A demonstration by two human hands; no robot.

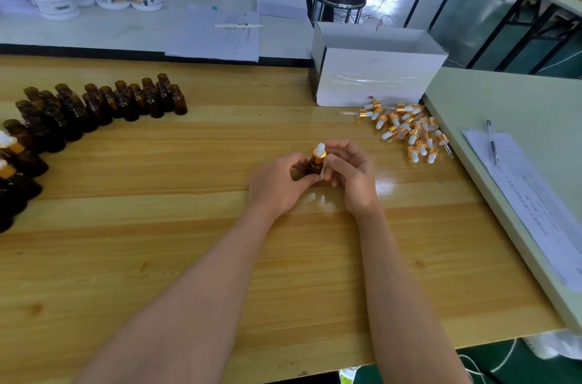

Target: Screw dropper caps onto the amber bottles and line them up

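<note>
Wooden table (189, 226): left hand (277, 185), right hand (352, 175) hold one capped amber bottle (315, 167).

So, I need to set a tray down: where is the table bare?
Bare wood: between the amber bottles and the white box, and along the near edge. Crowded: far left, and the dropper caps by the box.

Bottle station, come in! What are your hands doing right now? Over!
Left hand grips amber bottle; right hand curled round it by the dropper cap. Cap sits on the neck. Loose caps right, uncapped bottles left, both apart from hands.
</note>
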